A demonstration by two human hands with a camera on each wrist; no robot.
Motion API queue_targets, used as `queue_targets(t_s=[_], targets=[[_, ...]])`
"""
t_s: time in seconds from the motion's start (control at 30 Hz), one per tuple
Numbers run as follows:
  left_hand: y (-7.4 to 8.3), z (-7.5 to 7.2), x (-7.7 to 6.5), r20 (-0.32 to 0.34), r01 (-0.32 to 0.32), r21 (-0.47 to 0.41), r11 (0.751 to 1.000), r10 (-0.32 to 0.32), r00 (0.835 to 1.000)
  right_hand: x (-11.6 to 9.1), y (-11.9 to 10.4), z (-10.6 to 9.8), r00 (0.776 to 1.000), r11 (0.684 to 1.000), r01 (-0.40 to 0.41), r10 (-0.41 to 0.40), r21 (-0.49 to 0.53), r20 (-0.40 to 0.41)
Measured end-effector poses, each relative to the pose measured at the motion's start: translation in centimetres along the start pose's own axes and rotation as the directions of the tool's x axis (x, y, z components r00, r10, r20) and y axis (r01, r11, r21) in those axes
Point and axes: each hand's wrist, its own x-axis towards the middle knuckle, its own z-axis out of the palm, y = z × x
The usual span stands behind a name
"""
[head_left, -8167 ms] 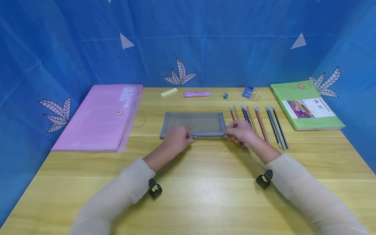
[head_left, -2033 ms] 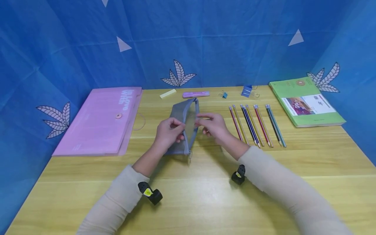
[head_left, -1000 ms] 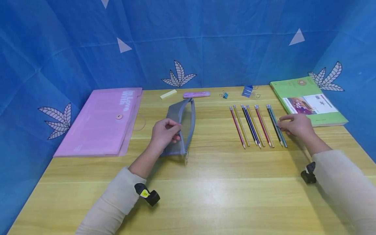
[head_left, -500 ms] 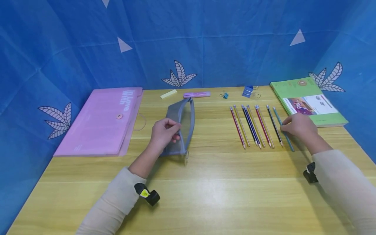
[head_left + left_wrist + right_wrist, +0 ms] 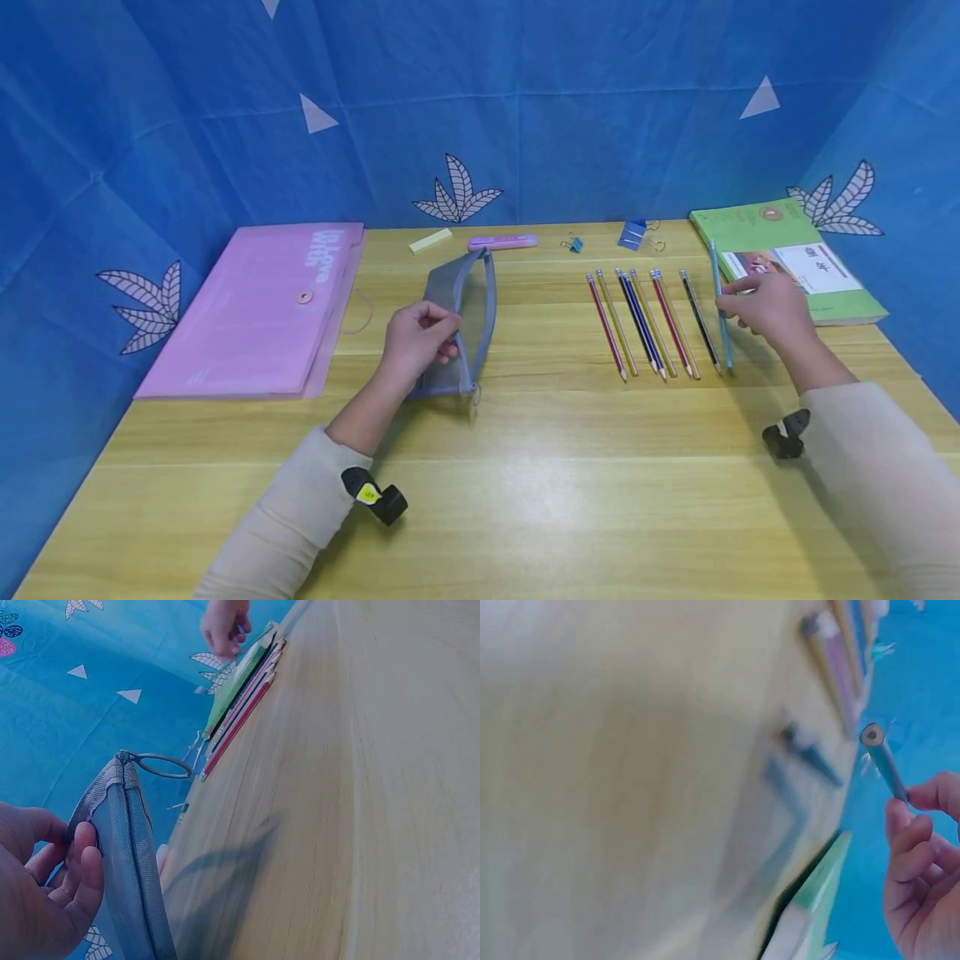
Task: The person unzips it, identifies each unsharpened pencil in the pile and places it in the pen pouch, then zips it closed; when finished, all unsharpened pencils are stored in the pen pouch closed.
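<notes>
My left hand (image 5: 422,337) pinches one edge of a grey mesh zipper pouch (image 5: 442,287), whose mouth gapes toward the right. In the left wrist view the pouch (image 5: 135,862) stands on edge, its zipper pull ring (image 5: 163,766) sticking out. At the right, thumb and fingers of my right hand (image 5: 772,312) pinch a teal pencil (image 5: 724,342) near its middle. The right wrist view shows this pencil (image 5: 885,766) raised off the table, its sharpened end toward the camera. Left of that hand several pencils (image 5: 643,325) lie in a row, a black one (image 5: 701,321) nearest.
A pink document folder (image 5: 247,312) lies at the left, a green book (image 5: 795,258) at the right. Along the back are a pale yellow strip (image 5: 431,241), a pink-purple pen-like item (image 5: 502,242), a small teal binder clip (image 5: 575,243) and blue binder clips (image 5: 633,234).
The right hand left the pouch, reached the pencils, slid the teal pencil away from the black one and lifted it. The left hand keeps holding the pouch, which was turned and unzipped earlier.
</notes>
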Motion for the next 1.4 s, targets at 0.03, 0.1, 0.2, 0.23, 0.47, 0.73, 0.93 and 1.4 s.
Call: queue_targets(t_s=[0.03,0.1,0.2,0.23,0.47,0.73,0.93,1.4], targets=[[0.0,0.0,0.0,0.0,0.002,-0.002,1.0,-0.002,1.0,0.0,-0.5,0.0,1.0,1.0,0.009,-0.008,0.018,-0.021],[0.1,0.0,0.0,-0.001,0.004,-0.008,1.0,-0.004,1.0,-0.1,-1.6,0.3,0.999,0.997,0.019,-0.016,0.068,-0.052],[0.1,0.0,0.0,0.0,0.011,-0.02,1.0,-0.011,1.0,-0.3,-3.4,1.1,0.996,0.987,0.013,0.0,0.161,-0.084],[0.1,0.0,0.0,0.002,0.014,-0.024,1.0,-0.014,1.0,-0.3,-4.0,1.5,0.995,0.979,0.004,0.015,0.204,-0.095],[0.2,0.3,0.0,0.023,0.023,-0.033,0.999,-0.023,0.999,-1.0,-8.9,4.0,0.995,0.903,0.008,0.034,0.429,-0.091],[0.4,0.7,-0.1,0.035,0.036,-0.026,0.999,-0.035,0.999,-1.6,-13.4,7.7,0.993,0.611,-0.022,0.104,0.792,-0.053],[0.4,0.9,-0.2,0.047,0.045,-0.029,0.999,-0.044,0.998,-2.4,-16.7,10.3,0.983,0.395,-0.055,0.182,0.917,-0.019],[0.4,1.6,-0.1,0.041,0.024,-0.067,0.997,-0.021,0.999,-5.6,-21.4,15.4,0.992,0.472,-0.09,0.116,0.877,0.04]])
